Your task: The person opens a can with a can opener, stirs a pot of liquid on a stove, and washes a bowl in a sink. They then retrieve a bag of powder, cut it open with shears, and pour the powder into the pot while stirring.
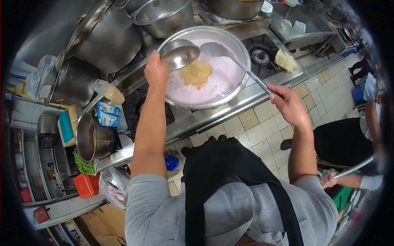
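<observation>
The large basin sits on the steel desk in front of the person and holds a pale pink liquid with a mound of tan powder on it. At the basin's upper left, the left hand is closed on the near side of a small metal bowl; some of its fingers are hidden, so their exact hold cannot be told. The bowl tilts over the basin with its mouth turned down towards the mound, an angle that would let loose contents fall inside the rim. To the right of the basin, the right hand is wrapped around the end of a long-handled ladle, whose shaft crosses the basin's rim and whose broad head lies in the liquid. Gripping it so far back probably gives reach and keeps the fingers out of the basin. The two tools come in from opposite sides, apparently so that neither blocks the other. Right of the basin are a burner and a crumpled pale cloth, apart from the ladle. Left of it stand a tall pot and, lower down, blue-and-white packets beside a dark pan. Well apart, at the basin's lower right, a co-worker's hand grips a pole.
</observation>
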`<act>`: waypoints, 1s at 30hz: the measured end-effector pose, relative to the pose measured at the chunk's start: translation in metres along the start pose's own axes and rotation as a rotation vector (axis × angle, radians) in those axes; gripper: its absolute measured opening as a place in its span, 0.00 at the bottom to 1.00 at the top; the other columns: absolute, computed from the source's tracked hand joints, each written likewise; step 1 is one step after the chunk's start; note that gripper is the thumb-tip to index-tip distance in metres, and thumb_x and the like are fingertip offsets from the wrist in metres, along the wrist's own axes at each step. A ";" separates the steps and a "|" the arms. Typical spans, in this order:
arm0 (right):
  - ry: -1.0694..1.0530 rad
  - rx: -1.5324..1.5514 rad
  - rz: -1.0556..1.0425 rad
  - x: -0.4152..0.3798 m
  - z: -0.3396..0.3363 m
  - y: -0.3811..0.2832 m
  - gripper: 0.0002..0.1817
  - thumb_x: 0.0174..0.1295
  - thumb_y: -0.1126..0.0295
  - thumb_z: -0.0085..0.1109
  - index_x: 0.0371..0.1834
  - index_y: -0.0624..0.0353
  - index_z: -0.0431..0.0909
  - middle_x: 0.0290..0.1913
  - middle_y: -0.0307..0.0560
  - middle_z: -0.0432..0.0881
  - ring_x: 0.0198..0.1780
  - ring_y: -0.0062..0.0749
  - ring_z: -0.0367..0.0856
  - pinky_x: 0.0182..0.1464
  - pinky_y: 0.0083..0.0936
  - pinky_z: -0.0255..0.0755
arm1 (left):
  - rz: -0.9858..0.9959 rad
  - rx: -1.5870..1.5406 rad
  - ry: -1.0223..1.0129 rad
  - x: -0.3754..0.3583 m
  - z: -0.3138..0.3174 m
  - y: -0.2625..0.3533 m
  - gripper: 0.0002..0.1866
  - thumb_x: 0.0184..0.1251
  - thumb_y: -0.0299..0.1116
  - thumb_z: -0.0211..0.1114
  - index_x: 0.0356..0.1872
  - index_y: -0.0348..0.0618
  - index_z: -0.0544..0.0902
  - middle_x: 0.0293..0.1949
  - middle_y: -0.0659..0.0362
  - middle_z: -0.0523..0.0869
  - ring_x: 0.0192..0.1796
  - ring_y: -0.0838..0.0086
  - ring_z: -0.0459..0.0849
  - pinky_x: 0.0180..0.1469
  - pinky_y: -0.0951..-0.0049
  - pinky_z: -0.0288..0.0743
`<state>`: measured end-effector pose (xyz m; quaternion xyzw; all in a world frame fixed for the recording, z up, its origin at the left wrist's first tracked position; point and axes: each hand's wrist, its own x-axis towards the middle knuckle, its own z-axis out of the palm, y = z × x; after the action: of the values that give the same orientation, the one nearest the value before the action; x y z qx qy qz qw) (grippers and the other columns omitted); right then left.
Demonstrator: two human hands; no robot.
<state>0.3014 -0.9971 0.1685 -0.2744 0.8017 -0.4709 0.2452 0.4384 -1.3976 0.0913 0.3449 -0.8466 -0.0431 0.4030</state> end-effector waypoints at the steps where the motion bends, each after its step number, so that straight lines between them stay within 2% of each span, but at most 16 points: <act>1: 0.012 -0.111 -0.161 0.001 -0.001 0.000 0.18 0.64 0.74 0.58 0.57 0.65 0.78 0.37 0.45 0.84 0.35 0.29 0.80 0.40 0.26 0.73 | 0.000 0.004 -0.004 0.001 -0.003 -0.002 0.12 0.58 0.28 0.57 0.43 0.39 0.80 0.50 0.47 0.84 0.48 0.50 0.83 0.51 0.52 0.78; 2: 0.021 -0.225 -0.319 0.000 -0.001 0.000 0.17 0.63 0.74 0.59 0.56 0.65 0.79 0.41 0.52 0.86 0.41 0.38 0.84 0.46 0.31 0.75 | -0.049 0.007 -0.016 0.000 -0.008 -0.005 0.14 0.57 0.28 0.58 0.45 0.38 0.80 0.49 0.46 0.84 0.48 0.50 0.84 0.51 0.52 0.78; 3: 0.013 -0.226 -0.316 0.001 0.000 -0.004 0.17 0.63 0.74 0.59 0.56 0.65 0.79 0.41 0.52 0.86 0.41 0.38 0.84 0.46 0.31 0.75 | -0.100 0.010 -0.023 -0.001 -0.012 -0.008 0.16 0.56 0.28 0.59 0.46 0.37 0.80 0.48 0.45 0.85 0.48 0.50 0.84 0.51 0.53 0.78; 5: -0.154 -0.430 -0.307 0.009 0.007 -0.020 0.17 0.61 0.75 0.59 0.54 0.62 0.80 0.47 0.62 0.83 0.48 0.52 0.84 0.51 0.38 0.75 | -0.089 -0.040 0.041 0.000 -0.017 -0.018 0.17 0.55 0.27 0.59 0.47 0.35 0.80 0.47 0.44 0.85 0.49 0.50 0.84 0.51 0.53 0.78; 6: -0.160 -0.432 -0.310 0.016 0.017 -0.024 0.17 0.61 0.75 0.59 0.54 0.62 0.80 0.47 0.62 0.83 0.48 0.52 0.84 0.51 0.38 0.75 | -0.073 -0.093 0.101 -0.002 -0.018 -0.022 0.18 0.55 0.26 0.60 0.48 0.34 0.80 0.45 0.43 0.85 0.49 0.51 0.84 0.51 0.54 0.77; 8: -0.123 -0.662 -0.401 0.032 0.044 -0.024 0.18 0.60 0.75 0.57 0.54 0.59 0.81 0.44 0.63 0.83 0.47 0.57 0.82 0.50 0.42 0.75 | -0.083 -0.103 0.128 -0.007 -0.026 -0.022 0.17 0.54 0.26 0.60 0.47 0.33 0.80 0.43 0.44 0.85 0.47 0.52 0.85 0.50 0.56 0.78; 10: -0.011 -0.738 -0.436 0.064 0.069 -0.010 0.18 0.60 0.75 0.56 0.54 0.57 0.81 0.40 0.63 0.84 0.46 0.56 0.83 0.49 0.44 0.75 | -0.091 -0.114 0.163 -0.008 -0.038 -0.017 0.17 0.54 0.25 0.61 0.46 0.33 0.80 0.41 0.45 0.86 0.45 0.54 0.86 0.49 0.58 0.79; 12: 0.027 -0.816 -0.379 0.099 0.084 -0.005 0.18 0.60 0.75 0.56 0.54 0.56 0.80 0.40 0.63 0.83 0.46 0.55 0.83 0.50 0.44 0.75 | -0.498 -0.335 -0.068 -0.011 -0.056 -0.012 0.09 0.54 0.23 0.60 0.38 0.32 0.77 0.33 0.45 0.85 0.33 0.57 0.88 0.37 0.62 0.82; 13: 0.025 -0.818 -0.377 0.111 0.089 -0.004 0.18 0.60 0.75 0.56 0.54 0.56 0.80 0.40 0.63 0.83 0.46 0.55 0.83 0.50 0.44 0.75 | -0.501 -0.335 -0.070 -0.013 -0.061 -0.014 0.09 0.54 0.23 0.60 0.38 0.32 0.77 0.33 0.45 0.85 0.33 0.57 0.88 0.37 0.62 0.82; 14: -0.011 -0.810 -0.353 0.122 0.093 -0.005 0.18 0.59 0.74 0.56 0.54 0.56 0.80 0.40 0.62 0.83 0.47 0.54 0.83 0.50 0.44 0.75 | -0.556 -0.482 -0.068 -0.013 -0.066 -0.019 0.06 0.56 0.22 0.60 0.33 0.35 0.72 0.30 0.50 0.82 0.27 0.64 0.86 0.28 0.68 0.81; 15: -0.049 -0.802 -0.329 0.128 0.097 -0.006 0.17 0.59 0.74 0.56 0.53 0.56 0.80 0.41 0.62 0.83 0.47 0.54 0.82 0.51 0.43 0.75 | -0.610 -0.629 -0.067 -0.014 -0.070 -0.024 0.08 0.59 0.20 0.59 0.28 0.38 0.67 0.27 0.54 0.79 0.21 0.70 0.84 0.19 0.73 0.79; 18: -0.153 -0.841 -0.321 0.118 0.107 -0.020 0.17 0.61 0.72 0.55 0.54 0.55 0.80 0.42 0.61 0.84 0.48 0.53 0.82 0.52 0.42 0.75 | -0.684 -0.768 -0.021 -0.022 -0.079 -0.039 0.08 0.56 0.19 0.57 0.27 0.39 0.66 0.25 0.51 0.81 0.18 0.68 0.84 0.18 0.71 0.78; 19: -0.154 -0.845 -0.316 0.113 0.105 -0.023 0.17 0.61 0.72 0.55 0.54 0.55 0.80 0.42 0.61 0.84 0.48 0.53 0.82 0.52 0.42 0.75 | -0.734 -0.828 -0.048 -0.024 -0.083 -0.045 0.07 0.58 0.19 0.57 0.28 0.39 0.67 0.26 0.51 0.81 0.20 0.68 0.84 0.19 0.73 0.79; 21: -0.275 -0.905 -0.346 0.100 0.090 -0.028 0.18 0.60 0.73 0.57 0.55 0.56 0.80 0.42 0.60 0.84 0.48 0.53 0.82 0.53 0.42 0.75 | -0.770 -0.907 -0.067 -0.030 -0.088 -0.059 0.07 0.59 0.20 0.57 0.29 0.39 0.67 0.27 0.51 0.81 0.20 0.67 0.84 0.19 0.73 0.80; 24: -0.335 -1.004 -0.361 0.068 0.059 -0.054 0.17 0.59 0.73 0.59 0.53 0.56 0.82 0.43 0.59 0.84 0.48 0.53 0.82 0.53 0.41 0.75 | -0.807 -1.041 -0.089 -0.044 -0.097 -0.078 0.06 0.62 0.21 0.58 0.32 0.37 0.68 0.29 0.49 0.82 0.21 0.67 0.84 0.20 0.73 0.81; 30: -0.312 -1.117 -0.294 0.005 0.021 -0.117 0.18 0.55 0.74 0.62 0.51 0.56 0.84 0.42 0.57 0.85 0.47 0.52 0.83 0.52 0.40 0.76 | -0.928 -1.149 -0.041 -0.087 -0.148 -0.111 0.07 0.64 0.24 0.60 0.36 0.36 0.70 0.30 0.49 0.82 0.24 0.64 0.86 0.21 0.74 0.80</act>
<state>0.3360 -1.0614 0.2625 -0.5358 0.8362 0.0386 0.1108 0.6431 -1.3979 0.0953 0.4011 -0.4649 -0.6521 0.4447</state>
